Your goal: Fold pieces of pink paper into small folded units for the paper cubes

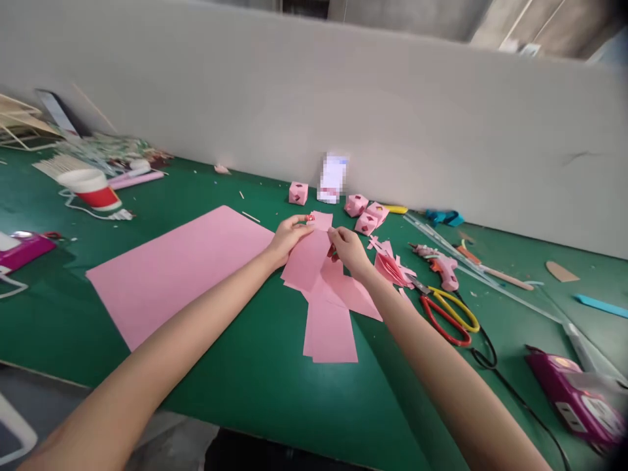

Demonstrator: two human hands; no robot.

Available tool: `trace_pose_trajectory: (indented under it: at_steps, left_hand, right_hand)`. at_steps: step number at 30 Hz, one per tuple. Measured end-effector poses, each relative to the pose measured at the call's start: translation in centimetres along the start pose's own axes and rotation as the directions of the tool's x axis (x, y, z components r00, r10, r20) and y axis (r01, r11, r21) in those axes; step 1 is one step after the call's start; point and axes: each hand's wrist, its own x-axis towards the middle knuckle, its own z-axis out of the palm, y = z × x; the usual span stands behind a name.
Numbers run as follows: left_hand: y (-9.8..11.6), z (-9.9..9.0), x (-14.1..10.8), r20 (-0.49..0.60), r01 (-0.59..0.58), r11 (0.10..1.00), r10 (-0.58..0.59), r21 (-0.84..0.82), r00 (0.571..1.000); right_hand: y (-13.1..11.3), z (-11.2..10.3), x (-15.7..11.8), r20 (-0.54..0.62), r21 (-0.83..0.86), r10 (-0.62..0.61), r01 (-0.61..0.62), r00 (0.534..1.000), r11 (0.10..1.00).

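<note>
Pink paper strip — plain, straight-edged.

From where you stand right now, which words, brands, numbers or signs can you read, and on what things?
None I can read.
Glowing screen: pixelated, unreadable.
Red-and-white cup: any print too blurred.
Purple power strip, far right: any markings too blurred.
Held pink paper: no print visible.

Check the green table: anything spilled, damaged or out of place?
Nothing looks clearly spilled or damaged. Just untidy: pink strips mid-table fan out at uneven angles instead of stacking squarely, and loose pink scraps lie beyond the scissors.
</note>
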Motion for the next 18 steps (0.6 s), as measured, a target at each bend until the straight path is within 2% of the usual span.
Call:
trace_pose_trajectory:
  at_steps: [3,6,12,14,18]
  left_hand:
    - [-0.3,-0.1,-1.0,-0.016,-0.005,1.000,0.005,-0.004,1.000]
    - [-0.4,-0.1,-2.2,0.018,0.004,0.999,-0.005,0.046,1.000]
    - [-0.4,0.0,-2.8,0.076,0.089,0.989,-0.098,0.116,0.992]
    - [-0.2,0.1,-2.6,0.076,0.101,0.986,-0.111,0.132,0.991]
    - [0.0,0.5,-1.8,0.082,0.071,0.968,-0.093,0.239,0.992]
  right_hand:
    - [0.8,0.9,-2.1,-0.083,0.064,0.015,-0.009,0.996,0.998]
    - [0.8,1.2,-4.3,-0.149,0.127,0.056,-0.038,0.987,0.991]
    - [1.0,0.6,-5.4,0.040,0.321,0.187,-0.190,0.982,0.928]
    - [1.4,0.3,-5.3,0.078,0.311,0.179,-0.194,0.981,0.930]
    - [2.0,-0.7,-4.4,0.018,0.155,0.092,-0.093,0.996,0.984]
